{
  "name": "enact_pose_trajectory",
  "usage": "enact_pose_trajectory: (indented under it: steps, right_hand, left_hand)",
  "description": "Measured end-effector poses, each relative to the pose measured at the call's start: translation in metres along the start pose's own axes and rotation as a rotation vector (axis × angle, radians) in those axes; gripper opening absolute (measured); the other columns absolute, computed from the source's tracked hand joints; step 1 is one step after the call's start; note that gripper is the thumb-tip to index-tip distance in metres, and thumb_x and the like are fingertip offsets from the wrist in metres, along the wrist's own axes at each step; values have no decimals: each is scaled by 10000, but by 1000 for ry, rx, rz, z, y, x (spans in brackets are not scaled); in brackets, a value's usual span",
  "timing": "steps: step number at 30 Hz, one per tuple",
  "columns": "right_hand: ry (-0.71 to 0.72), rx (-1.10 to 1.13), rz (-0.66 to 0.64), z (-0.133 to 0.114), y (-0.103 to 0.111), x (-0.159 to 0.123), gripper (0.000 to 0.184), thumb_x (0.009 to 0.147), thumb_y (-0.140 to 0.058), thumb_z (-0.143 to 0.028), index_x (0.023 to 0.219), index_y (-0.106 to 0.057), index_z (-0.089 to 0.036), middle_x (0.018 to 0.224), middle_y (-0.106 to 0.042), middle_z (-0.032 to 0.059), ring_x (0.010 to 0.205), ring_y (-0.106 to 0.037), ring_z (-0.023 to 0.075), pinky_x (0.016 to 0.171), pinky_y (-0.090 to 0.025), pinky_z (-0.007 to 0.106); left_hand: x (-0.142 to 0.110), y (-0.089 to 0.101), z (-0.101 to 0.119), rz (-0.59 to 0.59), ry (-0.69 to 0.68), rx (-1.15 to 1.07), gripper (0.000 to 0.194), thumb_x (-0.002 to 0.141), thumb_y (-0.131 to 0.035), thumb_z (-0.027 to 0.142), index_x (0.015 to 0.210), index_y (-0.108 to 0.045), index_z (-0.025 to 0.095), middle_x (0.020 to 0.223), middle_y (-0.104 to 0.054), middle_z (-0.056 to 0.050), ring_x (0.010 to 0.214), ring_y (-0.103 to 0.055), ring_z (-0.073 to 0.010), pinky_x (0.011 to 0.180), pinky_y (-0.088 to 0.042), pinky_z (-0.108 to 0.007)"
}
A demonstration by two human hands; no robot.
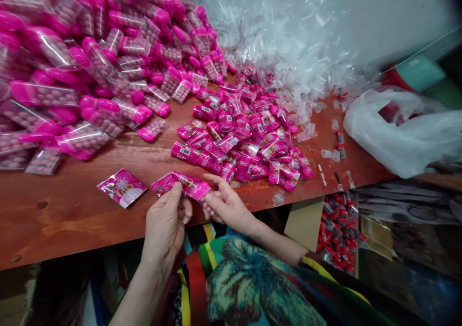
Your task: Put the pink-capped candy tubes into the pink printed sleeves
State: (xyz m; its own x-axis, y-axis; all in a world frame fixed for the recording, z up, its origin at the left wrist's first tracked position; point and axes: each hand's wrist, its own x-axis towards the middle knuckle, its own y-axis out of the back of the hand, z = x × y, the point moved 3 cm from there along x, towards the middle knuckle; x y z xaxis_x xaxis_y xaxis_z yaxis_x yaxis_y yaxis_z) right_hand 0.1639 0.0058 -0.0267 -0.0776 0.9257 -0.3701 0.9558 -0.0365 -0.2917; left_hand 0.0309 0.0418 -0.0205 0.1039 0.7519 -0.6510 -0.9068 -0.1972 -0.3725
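My left hand (pixel 164 222) pinches a pink printed wrapper (pixel 185 181) between thumb and fingers at the table's front edge. Against the wrapper's right end is a candy container (pixel 201 190) with a bright pink cap, gripped by my right hand (pixel 230 206). Pale pink balls show below the cap, partly hidden by the fingers. How far the container sits inside the wrapper I cannot tell. Another pink wrapper (pixel 161 184) lies just behind my left thumb. Farther left, a flat printed wrapper (pixel 122 187) rests on the table.
A heap of pink-capped candy containers (pixel 97 66) fills the back left. Wrapped pink packs (pixel 241 133) are piled mid-table, before a mound of clear plastic pieces (pixel 285 32). A white plastic bag (pixel 400 133) stands right, above a box of red-capped items (pixel 337 230).
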Motion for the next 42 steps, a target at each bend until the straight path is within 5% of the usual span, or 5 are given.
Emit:
enact_pose_trajectory:
  steps: [18, 30, 35, 42]
  right_hand:
    - [111, -133, -54, -7, -4, 2, 535, 936, -580, -431, 1388, -364, -243, 755, -541, -33, 639, -520, 102, 590, -426, 230]
    - [70, 50, -33, -12, -5, 5, 508, 907, -600, -487, 1322, -418, -255, 691, -518, -55, 564, -495, 97, 517, -383, 225]
    - [104, 24, -44, -9, -2, 4, 459, 923, -590, -467, 1280, -444, -219, 649, -522, -61, 549, -484, 90, 516, -377, 218]
    - [69, 33, -24, -8, 1, 1, 494, 896, -611, -502, 1268, -437, -228, 663, -514, -62, 531, -491, 91, 481, -372, 211]
  left_hand:
    - [-3, -7, 2, -13, -33, 57, 361, 746, -760, 438, 613, -583, 154, 452, -519, 35, 398, -425, -75, 398, -278, -198]
    - [-7, -14, 4, -253, 118, -18, 338, 794, -700, 419, 621, -614, 142, 494, -570, -17, 429, -474, -93, 394, -327, -193]
    - [-5, -11, 9, -156, 82, -91, 242, 742, -742, 366, 762, -625, 156, 533, -584, 21, 389, -465, -91, 344, -302, -187]
    - [-1, -1, 9, -38, 47, -57, 262, 710, -782, 321, 679, -583, 155, 439, -537, 30, 379, -434, -77, 369, -308, -175]
